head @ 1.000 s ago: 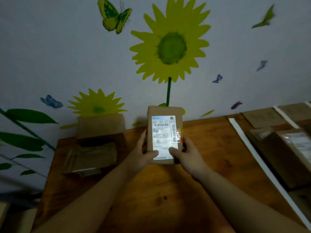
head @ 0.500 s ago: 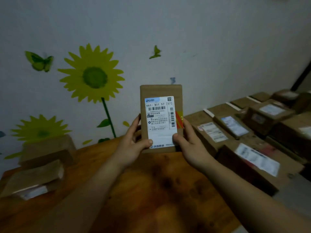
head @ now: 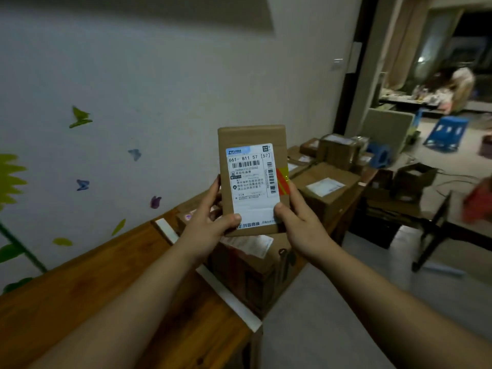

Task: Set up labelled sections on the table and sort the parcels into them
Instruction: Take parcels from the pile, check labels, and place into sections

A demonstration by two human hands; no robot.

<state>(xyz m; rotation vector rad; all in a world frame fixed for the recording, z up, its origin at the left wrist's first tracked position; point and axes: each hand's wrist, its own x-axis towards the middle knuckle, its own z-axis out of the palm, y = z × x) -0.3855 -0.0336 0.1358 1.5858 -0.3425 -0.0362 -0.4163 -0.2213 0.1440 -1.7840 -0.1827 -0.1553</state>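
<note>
Both forearms reach forward from the lower edge. The left hand (head: pixel 210 225) and the right hand (head: pixel 300 225) each grip one lower side of a flat brown parcel (head: pixel 252 134). The thumbs are pressed on its white shipping label (head: pixel 249 182) and the fingers are curled behind it. The parcel is held upright in the air, above the right part of the wooden table (head: pixel 93 302). Below it a white strip (head: pixel 229 296) crosses the tabletop. Beyond the strip many cardboard boxes (head: pixel 327 187) lie close together. Behind stands a white wall (head: pixel 159 75) with butterfly stickers (head: pixel 82 185)
</note>
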